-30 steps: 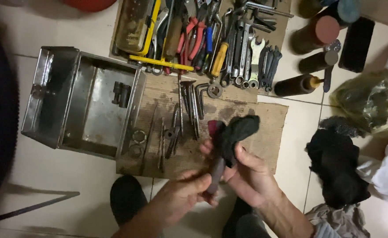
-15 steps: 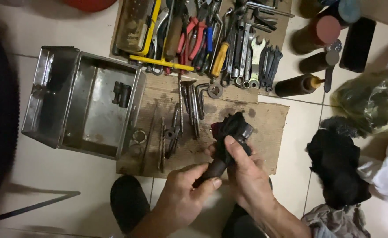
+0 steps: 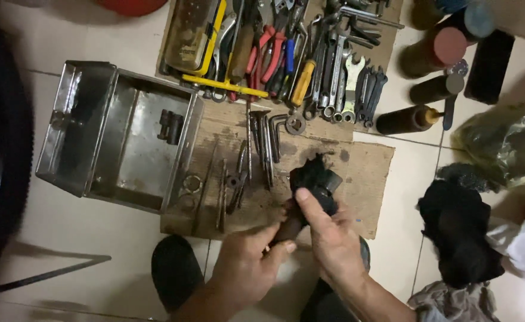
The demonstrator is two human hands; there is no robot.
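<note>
- Holding a dark tool low over the cardboard sheet, your left hand closes around its handle.
- Your right hand presses a black rag around the tool's upper end.
- An open metal box sits left.

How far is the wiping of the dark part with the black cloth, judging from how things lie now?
Done: many metal hand tools lie sorted on the brown cardboard sheet, and the steel box stands open, nearly emptied.

In hand: the right hand presses a black cloth around a dark part, which the left hand grips from below.

Left: one small dark piece remains in the box.
</note>
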